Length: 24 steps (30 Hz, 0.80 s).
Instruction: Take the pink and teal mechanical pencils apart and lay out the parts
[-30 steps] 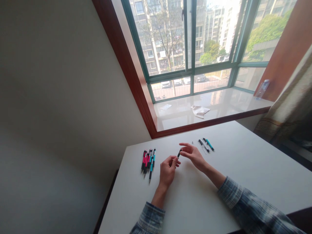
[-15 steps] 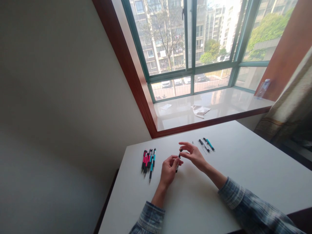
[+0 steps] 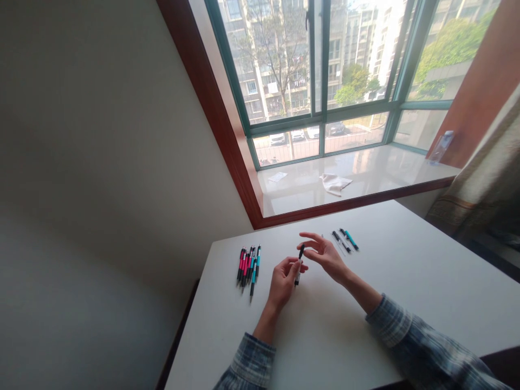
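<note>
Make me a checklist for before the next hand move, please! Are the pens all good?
1. Left hand holding the pen: ok.
2. Right hand at the pen's black upper end: ok.
3. Pen fastened together tightly: cannot tell.
4. Pile of red and blue pens apart from both hands: ok.
5. Black and blue pen pieces lying on the table: ok.
6. Bottle off the table: ok.
</note>
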{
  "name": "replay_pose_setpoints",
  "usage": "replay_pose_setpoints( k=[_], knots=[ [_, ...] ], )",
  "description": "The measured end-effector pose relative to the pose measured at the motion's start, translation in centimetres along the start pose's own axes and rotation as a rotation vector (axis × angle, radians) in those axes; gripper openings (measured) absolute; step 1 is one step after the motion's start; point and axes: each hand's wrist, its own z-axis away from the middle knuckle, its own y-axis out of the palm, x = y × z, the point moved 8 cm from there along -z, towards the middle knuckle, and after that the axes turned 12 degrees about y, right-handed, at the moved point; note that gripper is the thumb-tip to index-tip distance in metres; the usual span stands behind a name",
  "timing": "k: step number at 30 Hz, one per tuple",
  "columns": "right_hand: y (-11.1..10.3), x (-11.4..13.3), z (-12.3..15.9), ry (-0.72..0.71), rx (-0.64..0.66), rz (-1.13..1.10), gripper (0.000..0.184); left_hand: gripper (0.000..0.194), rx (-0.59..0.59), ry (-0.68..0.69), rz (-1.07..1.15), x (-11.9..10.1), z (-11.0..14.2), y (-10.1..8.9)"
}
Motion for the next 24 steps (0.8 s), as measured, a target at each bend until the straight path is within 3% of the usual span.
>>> replay_pose_setpoints(
  k=[6,10,15,18,21,24],
  knots=[
    [0.3,2.2,-0.1,-0.065,0.016,0.052,0.051,0.041,0.006,0.031,0.050,-0.4,-0.1,0.1],
    [0.3,6.0,0.2,-0.139,0.010,0.044,0.048,0.038,-0.009,0.012,0.108,-0.4,-0.1,0.0],
    [-3.3,10.4,0.1,-0.244,-0.177,0.089,0.041,0.036,-0.035,-0.017,0.166,0.0,0.2,-0.2],
    [-7.0,9.8,-0.6,-0.250,-0.328,0.271,0.041,0.036,-0.061,-0.023,0.178,0.4,0.3,-0.5],
    [-11.0,7.2,-0.8,-0.233,-0.567,0.512,0.033,0.037,-0.078,-0.029,0.180,0.6,0.3,-0.6],
    [-12.8,4.5,-0.7,-0.240,-0.705,0.754,0.028,0.038,-0.081,-0.041,0.188,0.7,0.3,-0.5]
  ],
)
